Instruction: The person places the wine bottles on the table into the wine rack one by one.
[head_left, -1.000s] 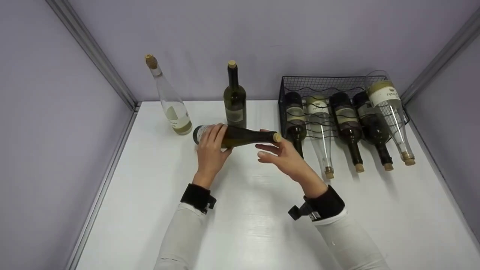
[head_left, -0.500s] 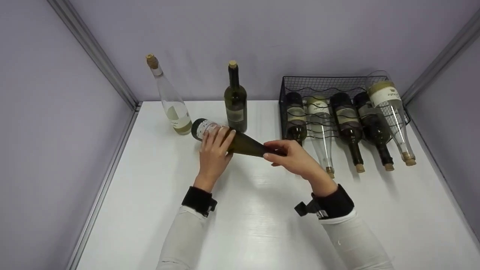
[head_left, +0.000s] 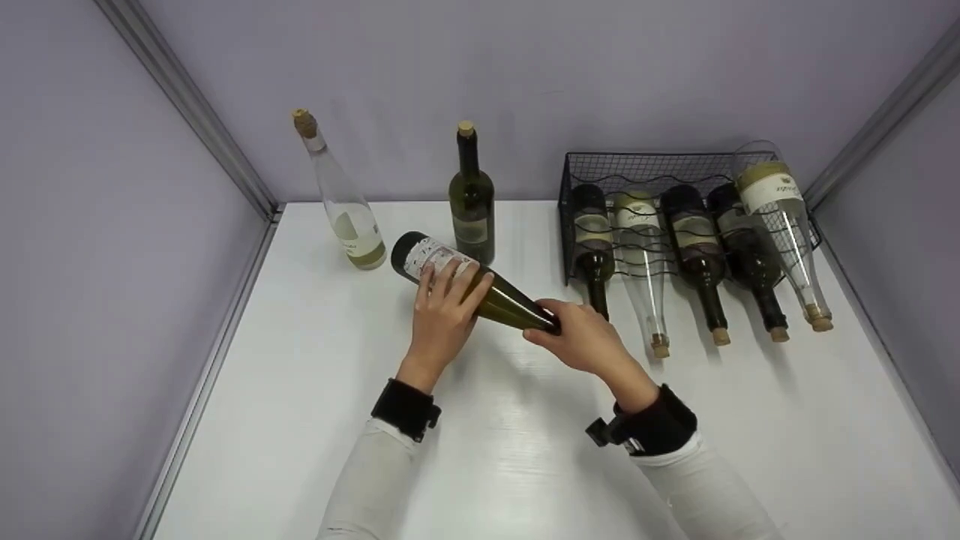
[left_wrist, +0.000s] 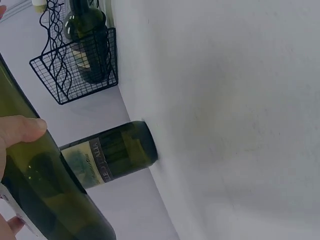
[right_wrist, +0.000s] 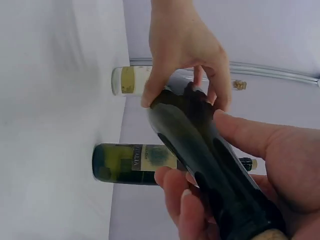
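The left hand gripped a green bottle by its labelled body, the right hand its neck; beyond them stood a dark bottle and, farther right, a wire rack

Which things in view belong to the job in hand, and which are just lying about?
In the job:
held green bottle
left hand and right hand, both gripping it

Apparently just nearby, untouched:
standing green bottle
standing clear bottle
wire rack with five bottles

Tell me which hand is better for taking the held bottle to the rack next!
Probably the right hand: it grips the bottle by its narrow end and is closer to the rack. The left hand holds its wide part, farther away.
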